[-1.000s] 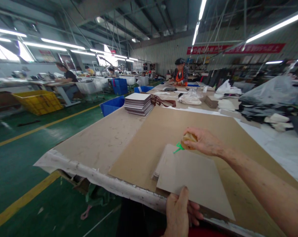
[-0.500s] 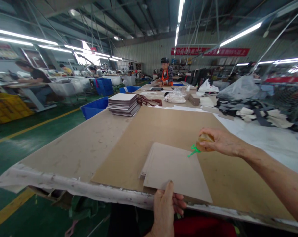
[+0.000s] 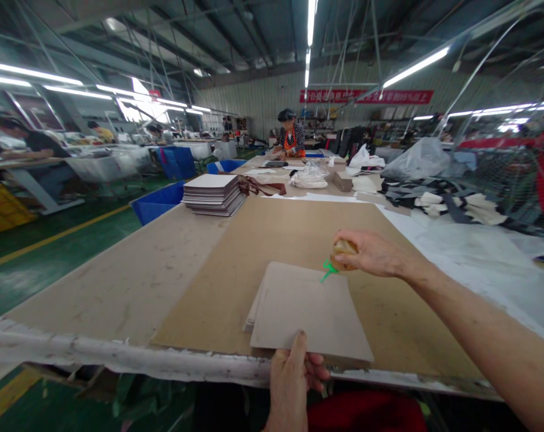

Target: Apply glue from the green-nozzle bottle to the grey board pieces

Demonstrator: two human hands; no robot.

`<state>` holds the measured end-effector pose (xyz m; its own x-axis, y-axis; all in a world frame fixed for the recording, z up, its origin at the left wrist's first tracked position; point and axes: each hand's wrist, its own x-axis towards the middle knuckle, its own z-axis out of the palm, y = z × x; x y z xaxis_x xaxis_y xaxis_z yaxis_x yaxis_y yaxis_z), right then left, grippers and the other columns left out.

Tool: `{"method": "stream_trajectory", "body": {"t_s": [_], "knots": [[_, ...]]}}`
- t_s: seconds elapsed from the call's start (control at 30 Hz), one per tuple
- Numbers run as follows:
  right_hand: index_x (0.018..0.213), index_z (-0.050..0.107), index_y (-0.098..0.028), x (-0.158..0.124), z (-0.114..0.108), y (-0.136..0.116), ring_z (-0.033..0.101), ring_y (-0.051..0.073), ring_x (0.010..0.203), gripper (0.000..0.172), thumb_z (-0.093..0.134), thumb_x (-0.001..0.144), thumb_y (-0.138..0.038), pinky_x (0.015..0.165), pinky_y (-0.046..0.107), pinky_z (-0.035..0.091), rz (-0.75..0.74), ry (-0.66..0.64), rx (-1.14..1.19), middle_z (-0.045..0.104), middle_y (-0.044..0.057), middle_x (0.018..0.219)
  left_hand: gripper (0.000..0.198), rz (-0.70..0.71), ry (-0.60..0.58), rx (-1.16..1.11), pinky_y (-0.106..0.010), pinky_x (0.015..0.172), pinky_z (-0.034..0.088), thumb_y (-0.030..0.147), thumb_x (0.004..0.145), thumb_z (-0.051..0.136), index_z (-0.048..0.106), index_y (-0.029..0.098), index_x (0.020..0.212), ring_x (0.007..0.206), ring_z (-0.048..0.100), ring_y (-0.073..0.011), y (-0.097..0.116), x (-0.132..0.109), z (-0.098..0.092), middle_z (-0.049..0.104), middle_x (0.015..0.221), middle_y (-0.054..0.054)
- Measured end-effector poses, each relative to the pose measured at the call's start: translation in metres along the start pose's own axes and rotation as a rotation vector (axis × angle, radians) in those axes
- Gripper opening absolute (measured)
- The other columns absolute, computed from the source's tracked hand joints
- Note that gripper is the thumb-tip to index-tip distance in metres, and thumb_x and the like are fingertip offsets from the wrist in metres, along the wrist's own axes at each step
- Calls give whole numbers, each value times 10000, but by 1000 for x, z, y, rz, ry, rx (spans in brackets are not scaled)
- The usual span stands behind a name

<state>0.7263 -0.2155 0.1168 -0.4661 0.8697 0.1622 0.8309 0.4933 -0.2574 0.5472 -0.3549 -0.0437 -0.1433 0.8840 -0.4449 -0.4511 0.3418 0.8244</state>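
Observation:
Between the fingers and thumb of my right hand [image 3: 371, 252] is a squeeze bottle [image 3: 344, 254] of amber liquid, tipped downward. Its green nozzle [image 3: 329, 270] points at the far edge of the top grey-beige board [image 3: 305, 312]; whether the tip touches is unclear. More boards lie fanned out beneath that one, their edges showing at the left. At the near edge, my left hand [image 3: 294, 375] pinches the board, thumb on top and fingers curled underneath. All of this rests over a large brown sheet [image 3: 272, 231] on the table.
A tall stack of boards [image 3: 212, 195] stands at the back left beside brown straps [image 3: 263, 186]. Blue bins [image 3: 157, 201] flank the table's left side. Dark and cream scraps [image 3: 447, 201] and plastic bags [image 3: 418, 159] lie at the right. Across the table stands a person [image 3: 292, 137] in an orange apron.
My right hand has carried the bottle left along the board's far edge, toward its middle. My left hand keeps its hold. The whole view has shifted slightly.

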Motion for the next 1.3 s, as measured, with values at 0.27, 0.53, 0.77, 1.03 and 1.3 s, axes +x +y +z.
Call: {"method": "stream_trajectory", "body": {"t_s": [0.27,0.53,0.77,1.03,1.3], "knots": [[954,628,-255,24,18,-27,591,166,765,209,595,813,-405,643,269,337,-115,38,51,689,-11,880,585,-6,17,8,-206,379,399,652,657,703,652,72,607,441,587,-138,3,-3,-1,643,555,-91],[953,617,-242,17,17,-23,591,175,781,205,584,813,-388,662,276,354,-122,30,90,679,6,883,485,21,30,-19,-203,399,413,575,714,708,614,104,649,458,585,-126,7,-7,-5,643,585,-59],[938,624,-251,-34,-4,28,597,184,709,233,583,814,-443,618,286,369,112,4,78,685,1,787,442,52,46,-5,-208,413,409,549,747,689,603,119,693,465,580,-127,7,-10,-7,646,592,-47],[997,610,-254,-54,-1,43,612,175,704,264,573,829,-454,604,278,396,140,45,116,700,8,828,475,49,53,83,-208,445,390,570,770,644,618,117,627,450,545,-116,5,-8,-8,627,517,-59],[990,615,-275,-65,-7,26,617,187,776,237,571,846,-458,675,304,419,84,-26,75,692,0,900,487,53,50,72,-211,449,395,593,724,681,624,119,627,476,568,-130,9,-12,-6,639,535,-69]]}}
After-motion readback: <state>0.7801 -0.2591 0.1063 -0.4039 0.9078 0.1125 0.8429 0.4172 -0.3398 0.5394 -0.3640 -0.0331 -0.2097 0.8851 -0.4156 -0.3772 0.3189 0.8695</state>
